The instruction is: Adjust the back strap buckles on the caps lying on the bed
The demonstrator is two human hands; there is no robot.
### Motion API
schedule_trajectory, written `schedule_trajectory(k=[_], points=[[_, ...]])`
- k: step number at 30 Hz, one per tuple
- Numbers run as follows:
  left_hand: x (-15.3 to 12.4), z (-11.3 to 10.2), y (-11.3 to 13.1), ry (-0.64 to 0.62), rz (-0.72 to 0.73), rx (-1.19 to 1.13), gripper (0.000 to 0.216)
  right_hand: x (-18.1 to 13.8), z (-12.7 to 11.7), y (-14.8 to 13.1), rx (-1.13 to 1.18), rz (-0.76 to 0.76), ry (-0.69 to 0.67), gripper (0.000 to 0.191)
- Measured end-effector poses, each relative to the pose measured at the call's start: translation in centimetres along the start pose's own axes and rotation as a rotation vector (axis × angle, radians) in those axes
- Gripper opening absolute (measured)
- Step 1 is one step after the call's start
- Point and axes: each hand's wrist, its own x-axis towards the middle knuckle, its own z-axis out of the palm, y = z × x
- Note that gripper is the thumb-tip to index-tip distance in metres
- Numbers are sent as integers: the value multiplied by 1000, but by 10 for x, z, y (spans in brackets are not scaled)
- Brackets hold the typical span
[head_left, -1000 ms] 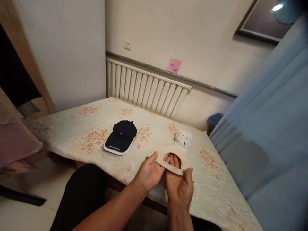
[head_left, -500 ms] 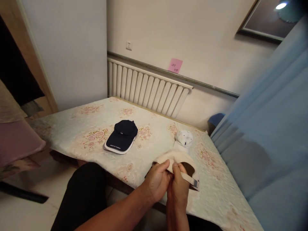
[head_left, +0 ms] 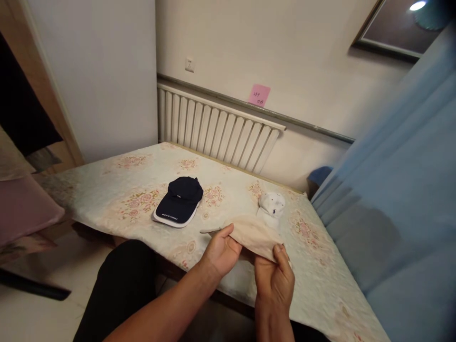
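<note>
Between my two hands is a beige cap [head_left: 254, 233], held just above the near edge of the bed. My left hand [head_left: 221, 251] pinches its left side, thumb on top and fingers beneath. The right side is gripped by my right hand [head_left: 274, 273], the thumb pressed on the edge of the fabric. A thin brim edge juts out to the left of my left hand; the cap's underside is hidden. Just beyond it lies a white cap [head_left: 272, 206] with a small dark logo. Farther left a navy cap [head_left: 181, 197] with a white-edged brim rests with its brim toward me.
The caps are on a bed covered with a floral sheet [head_left: 228, 178]. A white radiator [head_left: 217, 128] and a pink note [head_left: 259, 95] are at the wall behind. A blue curtain [head_left: 399, 190] hangs along the right; pink cloth [head_left: 30, 209] hangs at the left.
My hands have moved apart, from close together at the cap's strap to its two sides. The beige cap has turned, so its opening and strap no longer face me.
</note>
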Motion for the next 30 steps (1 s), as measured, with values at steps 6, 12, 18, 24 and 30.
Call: schedule_trajectory(k=[6,12,18,24,30], points=[[-5,-6,-9,-62,-10,27,39,-5,5,25,97,24,13,49],[-5,-15,-8,-96,-15,21,35,1,-8,35,90,91,36,57],[0,-18,14,-12,55,-14,32,8,-17,17,149,108,59,49],[-6,-13,10,-61,130,48,50,3,-16,22,198,90,103,45],[-14,-13,-8,-177,8,66,50,-6,-3,37,178,159,46,48]])
